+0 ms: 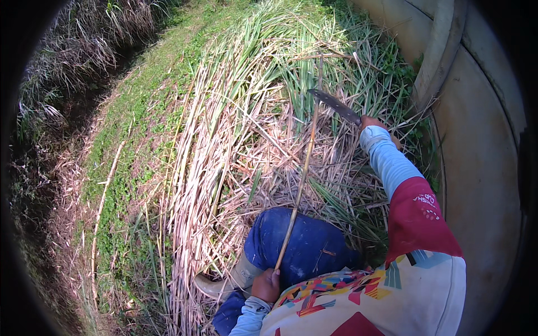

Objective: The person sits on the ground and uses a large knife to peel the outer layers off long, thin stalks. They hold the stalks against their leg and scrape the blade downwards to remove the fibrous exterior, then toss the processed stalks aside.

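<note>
My left hand [266, 286], low in the view beside my bent knee, is closed round the lower end of a long thin cane stalk [303, 178]. The stalk slants up and away across my blue trouser leg [305, 241] and over a heap of cut leaves. In my right hand [376, 124], out ahead on the right, is the handle of a machete [338, 105]. Its dark blade, with a few small holes, points left, and its tip meets or overlaps the upper stalk; contact is unclear. The handle is mostly hidden in my fist.
A heap of dry stalks and green leaves [224, 134] spreads under and ahead of me. Close on the right rises a curved beige wall [476, 145] with a thick rib. A loose stalk [106, 196] lies on the grassy ground at left, beside a shaded ditch [78, 117].
</note>
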A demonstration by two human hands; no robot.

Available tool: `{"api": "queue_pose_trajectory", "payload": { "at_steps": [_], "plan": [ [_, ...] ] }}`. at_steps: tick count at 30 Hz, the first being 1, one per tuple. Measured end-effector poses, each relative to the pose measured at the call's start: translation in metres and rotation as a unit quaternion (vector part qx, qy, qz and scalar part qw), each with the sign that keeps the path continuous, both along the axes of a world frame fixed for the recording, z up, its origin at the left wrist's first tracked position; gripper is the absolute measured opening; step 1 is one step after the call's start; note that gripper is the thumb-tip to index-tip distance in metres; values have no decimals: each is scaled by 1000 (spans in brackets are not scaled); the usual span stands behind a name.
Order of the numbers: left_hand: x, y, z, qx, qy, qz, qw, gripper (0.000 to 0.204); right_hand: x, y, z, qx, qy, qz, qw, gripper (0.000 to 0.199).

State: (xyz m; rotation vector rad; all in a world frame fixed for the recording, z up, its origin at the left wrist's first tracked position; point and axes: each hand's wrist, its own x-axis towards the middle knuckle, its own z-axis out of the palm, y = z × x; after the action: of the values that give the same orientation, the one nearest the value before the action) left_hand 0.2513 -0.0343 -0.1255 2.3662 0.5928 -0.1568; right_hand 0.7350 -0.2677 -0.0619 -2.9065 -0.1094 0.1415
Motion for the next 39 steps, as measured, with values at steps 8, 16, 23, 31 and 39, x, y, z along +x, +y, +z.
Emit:
{"api": "queue_pose_trajectory", "payload": {
  "at_steps": [8,16,23,31,39],
  "plan": [
    [-3,9,-4,-89,61,90,990,43,-147,11,-48,110,12,219,969,27],
    [-36,31,-23,-197,50,103,974,44,-111,27,-71,77,49,192,977,22],
    [-28,25,-10,-309,41,162,936,46,-70,9,-55,142,55,56,987,30],
    [-39,42,-14,-468,110,170,860,44,-167,21,-104,165,-21,338,926,20],
    [-40,47,-14,-618,144,197,747,41,-73,23,-85,204,38,35,978,30]
  ]
}}
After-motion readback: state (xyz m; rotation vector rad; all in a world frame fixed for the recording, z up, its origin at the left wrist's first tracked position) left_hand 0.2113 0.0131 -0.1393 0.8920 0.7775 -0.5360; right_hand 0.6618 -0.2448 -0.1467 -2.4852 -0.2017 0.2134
